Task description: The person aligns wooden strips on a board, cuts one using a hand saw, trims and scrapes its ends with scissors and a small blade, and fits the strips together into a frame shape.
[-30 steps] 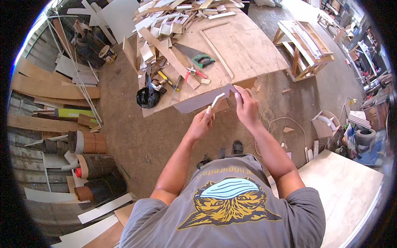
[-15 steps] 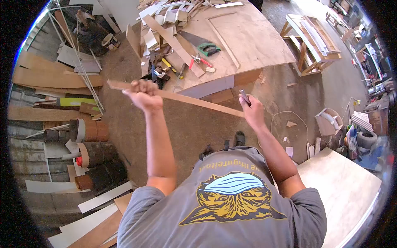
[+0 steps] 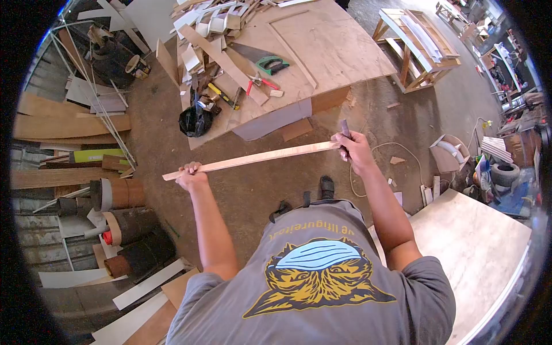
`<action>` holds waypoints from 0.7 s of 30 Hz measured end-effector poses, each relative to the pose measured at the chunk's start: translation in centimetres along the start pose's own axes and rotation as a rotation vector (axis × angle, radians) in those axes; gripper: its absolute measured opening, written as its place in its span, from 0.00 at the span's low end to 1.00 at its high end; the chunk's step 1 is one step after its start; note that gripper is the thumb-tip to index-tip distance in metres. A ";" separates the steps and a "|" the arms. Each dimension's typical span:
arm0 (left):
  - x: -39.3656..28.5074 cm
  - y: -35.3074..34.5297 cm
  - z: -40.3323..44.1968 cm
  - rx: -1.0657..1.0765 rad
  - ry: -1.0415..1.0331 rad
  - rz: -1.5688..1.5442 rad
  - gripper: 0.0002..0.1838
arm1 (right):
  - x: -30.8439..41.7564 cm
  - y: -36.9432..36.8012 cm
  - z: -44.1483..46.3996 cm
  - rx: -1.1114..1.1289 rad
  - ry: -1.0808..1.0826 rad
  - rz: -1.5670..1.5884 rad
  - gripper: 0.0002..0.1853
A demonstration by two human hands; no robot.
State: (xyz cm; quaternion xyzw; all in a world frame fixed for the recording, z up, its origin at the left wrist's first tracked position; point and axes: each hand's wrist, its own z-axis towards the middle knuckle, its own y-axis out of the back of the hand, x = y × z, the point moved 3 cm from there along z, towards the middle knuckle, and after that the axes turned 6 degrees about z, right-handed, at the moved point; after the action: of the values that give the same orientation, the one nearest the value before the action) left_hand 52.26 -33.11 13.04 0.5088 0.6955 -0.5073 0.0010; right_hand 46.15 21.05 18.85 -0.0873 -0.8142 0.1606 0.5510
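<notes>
Pretty simple piece here: a long, skinny strip of wood (image 3: 259, 157), light tan with a paler edge, more or less straight, held out in front of the torso over the brown floor (image 3: 247, 195), just this side of the plywood table (image 3: 339, 57). Its left tip pokes out past the left hand (image 3: 192, 177), which is closed around it, fingers curled over the top. From there it slopes up a bit to the right hand (image 3: 357, 150), where the other end meets the fingers. That hand's closed too, gripping a dark tool (image 3: 345, 126) that sticks up; can't tell what kind.
</notes>
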 end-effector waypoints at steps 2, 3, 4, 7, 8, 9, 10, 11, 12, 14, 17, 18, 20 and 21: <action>0.6 1.0 -1.0 -0.153 -0.015 0.095 0.34 | 0.4 -0.4 -0.1 0.001 0.043 0.020 0.12; 0.5 4.4 2.0 -0.085 -0.016 0.077 0.35 | 0.7 -0.5 -0.1 0.001 0.064 0.030 0.12; 0.4 4.5 1.2 -0.152 -0.014 0.149 0.34 | 1.0 -0.6 -0.1 -0.014 0.073 0.038 0.12; 0.4 3.9 -3.1 -0.405 -0.176 0.577 0.44 | 2.1 -1.2 -0.4 -0.054 0.093 0.048 0.13; 0.2 3.7 -4.2 -0.447 -0.316 0.788 0.45 | 2.5 -1.5 -0.6 -0.068 0.093 0.044 0.13; -0.2 3.7 -5.1 -0.484 -0.459 1.000 0.47 | 2.9 -1.9 -0.9 -0.084 0.094 0.040 0.13; -0.7 3.6 -5.8 -0.517 -0.604 1.211 0.49 | 3.5 -2.4 -1.2 -0.082 0.098 0.032 0.13; -1.0 3.4 -5.8 -0.441 -0.737 1.605 0.52 | 4.1 -3.0 -1.5 -0.080 0.103 0.023 0.13; 0.1 1.2 -7.6 -0.305 -0.756 1.755 0.49 | 4.5 -3.6 -1.8 -0.076 0.106 0.013 0.13; 3.2 -4.2 -14.4 -0.037 -0.828 2.086 0.44 | 4.8 -4.7 -1.8 -0.056 0.125 -0.095 0.13; 7.7 -8.2 -21.0 0.390 -1.209 2.241 0.31 | 4.8 -7.2 -1.5 -0.015 0.219 -0.346 0.14; 8.9 -9.3 -21.6 0.853 -0.952 2.013 0.28 | 4.8 -8.1 -1.5 -0.006 0.261 -0.445 0.14; 11.1 -9.9 -24.2 1.282 -0.435 1.631 0.23 | 4.7 -9.8 -1.8 0.043 0.282 -0.433 0.13; 12.5 -9.5 -26.0 1.302 -0.203 1.530 0.21 | 4.7 -10.6 -1.9 0.069 0.292 -0.426 0.13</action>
State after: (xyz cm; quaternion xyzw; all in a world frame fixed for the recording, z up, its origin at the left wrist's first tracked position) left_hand 52.90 -5.58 25.83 0.6743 -0.2334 -0.6923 0.1073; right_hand 46.53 13.00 27.37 0.0827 -0.7203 0.0544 0.6866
